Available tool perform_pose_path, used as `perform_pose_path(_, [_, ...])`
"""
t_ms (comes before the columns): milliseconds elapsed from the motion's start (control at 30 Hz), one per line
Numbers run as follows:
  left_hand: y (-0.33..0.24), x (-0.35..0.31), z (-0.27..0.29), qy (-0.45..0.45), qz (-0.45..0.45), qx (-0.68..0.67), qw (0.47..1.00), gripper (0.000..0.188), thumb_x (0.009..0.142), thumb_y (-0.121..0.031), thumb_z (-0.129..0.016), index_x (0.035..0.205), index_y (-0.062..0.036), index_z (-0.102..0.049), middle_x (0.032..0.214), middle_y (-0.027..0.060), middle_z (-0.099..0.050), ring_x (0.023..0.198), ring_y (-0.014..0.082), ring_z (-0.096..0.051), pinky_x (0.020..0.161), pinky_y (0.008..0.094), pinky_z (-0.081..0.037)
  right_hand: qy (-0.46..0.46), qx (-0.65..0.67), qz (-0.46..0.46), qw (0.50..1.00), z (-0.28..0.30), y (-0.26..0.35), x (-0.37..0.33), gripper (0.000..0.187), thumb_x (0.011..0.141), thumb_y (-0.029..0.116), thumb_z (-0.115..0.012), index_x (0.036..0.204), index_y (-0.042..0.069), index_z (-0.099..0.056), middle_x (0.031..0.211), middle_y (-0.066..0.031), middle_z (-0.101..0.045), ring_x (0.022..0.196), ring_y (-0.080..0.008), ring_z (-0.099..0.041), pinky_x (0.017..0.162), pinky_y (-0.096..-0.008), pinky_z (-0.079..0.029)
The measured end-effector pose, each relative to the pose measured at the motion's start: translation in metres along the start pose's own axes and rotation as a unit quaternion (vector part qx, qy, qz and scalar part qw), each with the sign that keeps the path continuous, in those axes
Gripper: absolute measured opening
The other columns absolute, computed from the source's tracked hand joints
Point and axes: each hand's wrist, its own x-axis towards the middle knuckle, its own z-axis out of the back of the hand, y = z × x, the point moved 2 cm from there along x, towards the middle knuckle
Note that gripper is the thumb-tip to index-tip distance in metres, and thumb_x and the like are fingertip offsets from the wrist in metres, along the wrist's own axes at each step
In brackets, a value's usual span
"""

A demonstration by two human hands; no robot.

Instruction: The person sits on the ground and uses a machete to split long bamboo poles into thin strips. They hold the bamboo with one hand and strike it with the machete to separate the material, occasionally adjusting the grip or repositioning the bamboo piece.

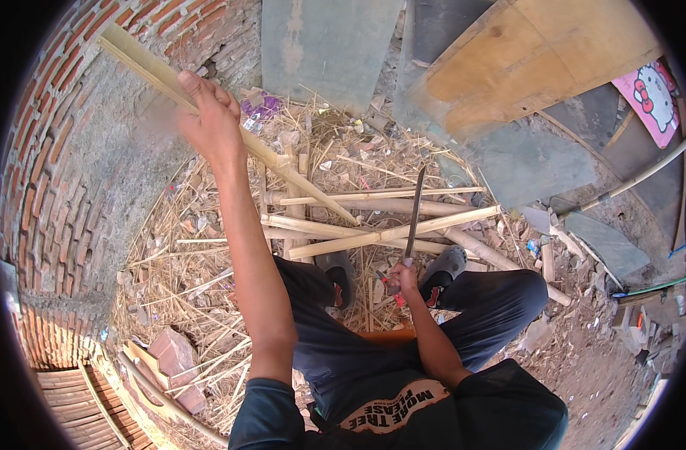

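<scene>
Left fingers clasped round bamboo strip | strip extends both ways past them | right fingers wrapped round machete

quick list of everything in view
bamboo strip: 1, pale, upper left
long knife: 1, dark-bladed, centre
loose strips: several, pale, centre ground
straw: uncounted, tan, ground
wrapper: 1, purple, upper left
sheets: several, grey, top and right
board: 1, brown, upper right
panel: 1, pink, upper right
wall: 1, red-grey, left
slats: many, brown, lower left
shoes: 2, grey, centre
trousers: 1, dark, lower centre
shirt: 1, dark, bottom
left hand: 1, bare, gripping bamboo strip
right hand: 1, bare, gripping long knife
</scene>
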Motion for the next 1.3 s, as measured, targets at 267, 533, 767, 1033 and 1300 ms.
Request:
perform_pose_path(267, [0.056, -0.032, -0.019, 0.042, 0.008, 0.007, 0.999, 0.061, 0.108, -0.053, -0.045, 0.065, -0.0105, -0.038, 0.055, -0.0022, -0.035, 0.048, 0.0089, -0.037, 0.044, 0.0258, -0.027, -0.116, -0.355, 0.067, 0.925, -0.007, 0.021, -0.019, 0.019, 0.079, 0.014, -0.063, 0.081, -0.005, -0.064, 0.065, -0.0162, -0.062, 0.057, -0.0299, -0.063, 0.057, -0.0445, -0.049])
perform_pose_path(533, [0.052, -0.041, -0.019, 0.066, 0.037, -0.010, 0.997, 0.058, 0.107, -0.052, -0.048, 0.068, -0.0101, -0.039, 0.057, -0.0021, -0.037, 0.049, 0.0080, -0.037, 0.044, 0.0252, -0.028, -0.107, -0.545, 0.119, 0.823, -0.008, 0.056, -0.029, 0.033, 0.076, 0.027, -0.071, 0.080, -0.006, -0.068, 0.062, -0.0161, -0.065, 0.059, -0.0241, -0.067, 0.060, -0.0395, -0.051])
perform_pose_path(767, [0.042, -0.049, -0.005, 0.049, 0.038, -0.013, 0.998, 0.055, 0.107, -0.050, -0.049, 0.071, -0.0103, -0.040, 0.058, -0.0024, -0.036, 0.049, 0.0074, -0.037, 0.044, 0.0246, -0.028, 0.046, -0.450, -0.066, 0.890, -0.017, 0.079, -0.051, 0.033, 0.086, 0.023, -0.064, 0.094, -0.008, -0.071, 0.069, -0.0118, -0.064, 0.064, -0.0216, -0.061, 0.060, -0.0362, -0.048])
perform_pose_path(1033, [0.039, -0.049, -0.014, 0.053, 0.027, -0.013, 0.998, 0.055, 0.109, -0.049, -0.047, 0.070, -0.0112, -0.038, 0.057, -0.0031, -0.035, 0.048, 0.0074, -0.036, 0.044, 0.0248, -0.027, 0.050, -0.344, -0.101, 0.932, -0.009, 0.054, 0.024, 0.021, 0.096, 0.015, -0.057, 0.101, -0.002, -0.069, 0.073, -0.0036, -0.055, 0.049, -0.0139, -0.050, 0.045, -0.0307, -0.042])
perform_pose_path(1300, [0.041, -0.042, 0.000, 0.041, 0.050, -0.041, 0.997, 0.056, 0.110, -0.047, -0.044, 0.067, -0.0128, -0.033, 0.059, -0.0042, -0.029, 0.049, 0.0069, -0.029, 0.045, 0.0260, -0.021, 0.052, -0.248, -0.069, 0.965, -0.015, 0.048, 0.048, 0.017, 0.096, 0.011, -0.056, 0.091, 0.000, -0.067, 0.070, -0.0027, -0.055, 0.052, -0.0118, -0.049, 0.046, -0.0287, -0.041])
